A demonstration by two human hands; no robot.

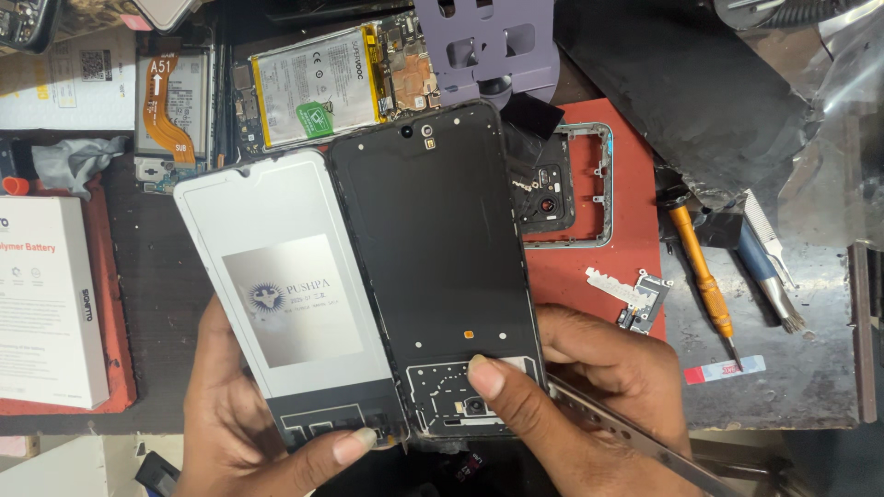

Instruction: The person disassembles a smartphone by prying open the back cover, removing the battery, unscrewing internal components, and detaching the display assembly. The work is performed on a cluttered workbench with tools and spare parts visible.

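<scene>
The left hand [244,433] pinches the white panel [290,294] at 7 o'clock, the right hand [589,387] pinches the black screen [433,267] beside it, probably comparing them; next needs careful alignment.

Two bare hands show at the lower edge of the view — the left hand [235,414] and the right hand [589,396]. Neither wears a glove, ring, watch or band, and no sleeve reaches into the picture; the wrists run out of the frame uncovered. The nails are short, trimmed close and unpainted — the left thumbnail and the right thumbnail both show plainly, pale and smooth, rounded at the tip. The knuckles of the right hand are creased, with fine lines across the skin. The fingers of the left hand are mostly hidden; only the thumb and the back of the palm show.
</scene>
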